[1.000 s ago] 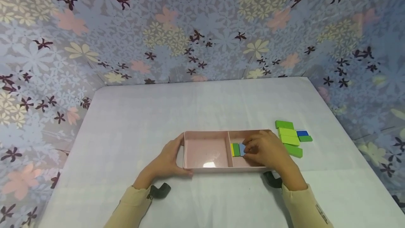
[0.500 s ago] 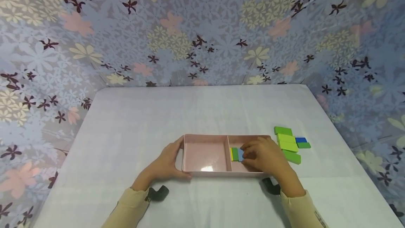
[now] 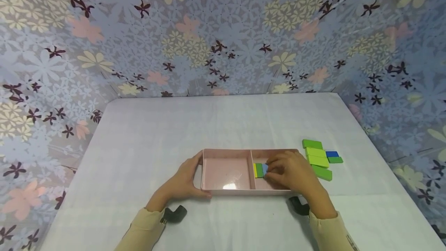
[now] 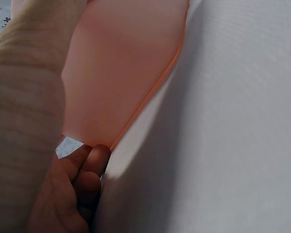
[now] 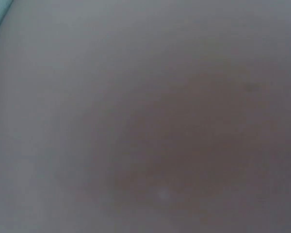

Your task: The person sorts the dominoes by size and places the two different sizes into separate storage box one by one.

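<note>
A pink two-compartment box (image 3: pixel 228 192) lies lengthwise on the table. My left hand (image 3: pixel 184 177) grips its left end, thumb along the near corner and fingers at the far one. In the left wrist view the fingers (image 4: pixel 89 170) curl at the pink wall's edge. In the right compartment, a yellow block (image 3: pixel 255 170), a green block (image 3: pixel 259 170) and a light blue block (image 3: pixel 265 169) stand side by side against the divider. My right hand (image 3: pixel 290 169) reaches in and pinches the light blue block, covering part of it. The right wrist view is only a blur.
Right of the box lie loose blocks on the white tablecloth (image 3: pixel 156 127): green (image 3: pixel 312 144), yellow-green (image 3: pixel 316 157), another green (image 3: pixel 322 172), a dark blue block (image 3: pixel 332 153) and a small green one (image 3: pixel 335 160). Flowered cloth (image 3: pixel 223 49) rises behind the table's far edge.
The head view has tilted slightly, so the table sits lower in it. Both hands keep their places on the box and the light blue block; the loose blocks lie as before.
</note>
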Available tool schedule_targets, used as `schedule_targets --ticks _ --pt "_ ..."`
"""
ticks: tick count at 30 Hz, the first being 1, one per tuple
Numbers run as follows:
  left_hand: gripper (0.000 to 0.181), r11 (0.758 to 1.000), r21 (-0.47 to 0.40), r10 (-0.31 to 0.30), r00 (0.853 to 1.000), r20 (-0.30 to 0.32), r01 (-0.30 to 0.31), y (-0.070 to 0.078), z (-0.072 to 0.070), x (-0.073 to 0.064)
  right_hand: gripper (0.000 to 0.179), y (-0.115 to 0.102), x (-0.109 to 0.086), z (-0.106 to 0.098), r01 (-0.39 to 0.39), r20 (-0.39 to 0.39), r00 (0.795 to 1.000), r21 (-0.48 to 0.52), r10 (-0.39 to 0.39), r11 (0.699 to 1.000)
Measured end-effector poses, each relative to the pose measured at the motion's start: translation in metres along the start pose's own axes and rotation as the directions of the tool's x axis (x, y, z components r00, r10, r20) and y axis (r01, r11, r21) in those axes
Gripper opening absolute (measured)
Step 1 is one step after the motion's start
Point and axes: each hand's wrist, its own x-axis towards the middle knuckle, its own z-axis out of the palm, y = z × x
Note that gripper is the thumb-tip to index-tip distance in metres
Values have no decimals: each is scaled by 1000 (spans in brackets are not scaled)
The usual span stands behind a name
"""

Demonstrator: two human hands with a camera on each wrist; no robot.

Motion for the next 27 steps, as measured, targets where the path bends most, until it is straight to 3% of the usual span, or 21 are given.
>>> schedule_targets --ticks 3,7,11,27 --pt "133 1000 -4 4 1000 2 -4 -1 1 0 13 3 -2 0 -26 -108 994 28 29 999" --pt "133 1000 -5 5 1000 6 -5 -1 2 0 14 6 -7 -2 -52 -253 966 1 50 999" --pt "133 1000 7 7 1000 -3 -7 0 1 -1 17 10 -9 -6 -63 -338 940 -25 51 998" --pt "133 999 9 46 999 -9 -46 -2 2 3 18 36 -23 -21 -96 -451 890 -52 63 994"
